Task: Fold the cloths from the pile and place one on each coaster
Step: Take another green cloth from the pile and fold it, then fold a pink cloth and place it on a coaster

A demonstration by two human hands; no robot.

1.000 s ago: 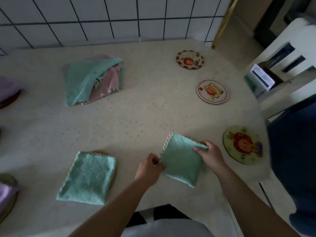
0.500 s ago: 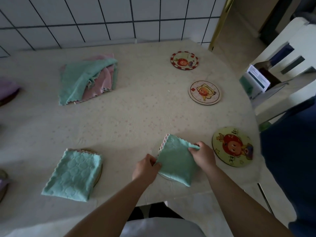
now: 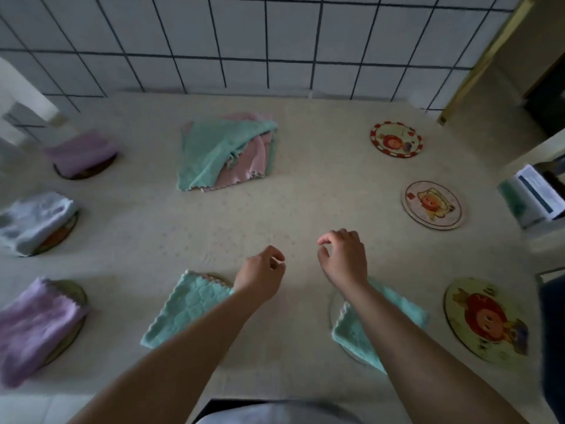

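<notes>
left hand [image 3: 263, 275] above the table [image 3: 305, 191], fingers loosely curled, thumb and forefinger near each other but pinching nothing; empty. right hand [image 3: 344, 255] beside it, apart from the left, fingers half curled and spread, also empty. both hands hover over bare tabletop, clear of any cloth.

under the right forearm: folded teal cloth [image 3: 347, 332] lying on a coaster [image 3: 331, 307], only the coaster's rim visible at its left edge. under the left forearm: second folded teal cloth [image 3: 183, 310], a sliver of coaster showing at its far edge.

far centre: pile [image 3: 226, 151] of unfolded teal and pink cloths, well apart from the hands.

right side, three uncovered coasters with cartoon prints: near one [image 3: 486, 319], middle one [image 3: 432, 205], far one with red border [image 3: 396, 139].

left side, four coasters covered: purple cloth [image 3: 36, 325] near, pale blue cloth [image 3: 33, 220] in the middle, purple cloth [image 3: 79, 153] far.

white tiled wall [image 3: 244, 41] behind the table.
</notes>
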